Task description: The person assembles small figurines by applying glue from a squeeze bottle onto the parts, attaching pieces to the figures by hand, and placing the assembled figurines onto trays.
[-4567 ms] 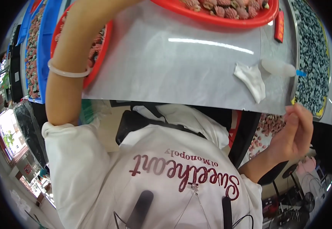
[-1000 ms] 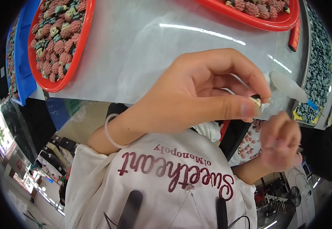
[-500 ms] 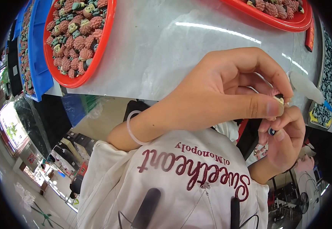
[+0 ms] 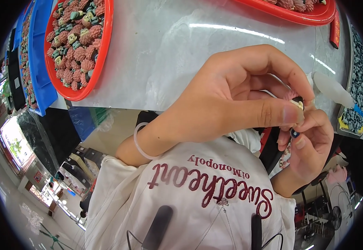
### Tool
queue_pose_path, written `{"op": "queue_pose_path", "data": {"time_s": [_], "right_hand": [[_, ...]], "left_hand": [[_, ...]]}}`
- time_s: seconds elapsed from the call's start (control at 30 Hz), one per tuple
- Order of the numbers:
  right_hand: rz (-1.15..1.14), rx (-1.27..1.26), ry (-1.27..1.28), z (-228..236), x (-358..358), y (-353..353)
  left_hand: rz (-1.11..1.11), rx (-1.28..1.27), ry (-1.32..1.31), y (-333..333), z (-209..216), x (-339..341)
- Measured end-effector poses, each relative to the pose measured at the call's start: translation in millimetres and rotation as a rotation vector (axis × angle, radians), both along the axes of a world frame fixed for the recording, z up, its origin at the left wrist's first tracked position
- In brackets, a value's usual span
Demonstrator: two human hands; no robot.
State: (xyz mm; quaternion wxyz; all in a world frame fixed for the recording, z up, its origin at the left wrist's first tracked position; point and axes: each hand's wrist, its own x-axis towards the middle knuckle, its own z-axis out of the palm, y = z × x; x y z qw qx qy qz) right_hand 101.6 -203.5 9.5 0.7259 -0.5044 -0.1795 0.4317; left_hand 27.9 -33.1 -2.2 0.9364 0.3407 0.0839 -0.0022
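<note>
My left hand [image 4: 227, 100] reaches across the middle, its thumb and fingers pinched on a small figurine piece [image 4: 299, 102]. That piece shows pink, cream and black; the fingers hide most of it. Just below and to the right is my right hand [image 4: 311, 143], fingers curled and closed. A small round dark-blue piece with a pale spot [image 4: 294, 133] is held between its thumb and fingers. The two hands are close together, their fingertips overlapping in view, and whether the pieces touch cannot be made out.
A red tub [image 4: 106, 37] full of pink spiky figurine pieces stands at left, beside a blue crate [image 4: 39, 62]. Another red tub [image 4: 290, 17] is at the far right. A white squeeze bottle with blue tip [image 4: 334, 89] lies near a tray of small dark pieces [image 4: 359, 71] on the grey table [image 4: 160, 54].
Both hands appear slightly higher and farther left, keeping their grips. The red tubs and other surroundings have also shifted a little in view.
</note>
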Motion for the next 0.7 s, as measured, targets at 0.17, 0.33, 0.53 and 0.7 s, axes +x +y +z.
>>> {"op": "queue_pose_path", "data": {"time_s": [0.17, 0.33, 0.53, 0.7], "right_hand": [[-0.013, -0.062, 0.049, 5.5, -1.4, 0.0], [-0.080, -0.100, -0.099, 4.5, -4.5, 4.2], [-0.210, -0.183, -0.315, 11.8, -5.3, 7.0], [-0.334, -0.137, -0.652, 7.9, -2.1, 7.3]], "left_hand": [[-0.003, -0.002, 0.002, -0.5, 1.3, 0.1], [0.009, 0.015, -0.028, -0.1, -2.5, 0.5], [0.018, 0.005, -0.002, 1.4, -1.0, -1.1], [0.019, 0.002, -0.001, -0.4, -2.7, -0.4]]}}
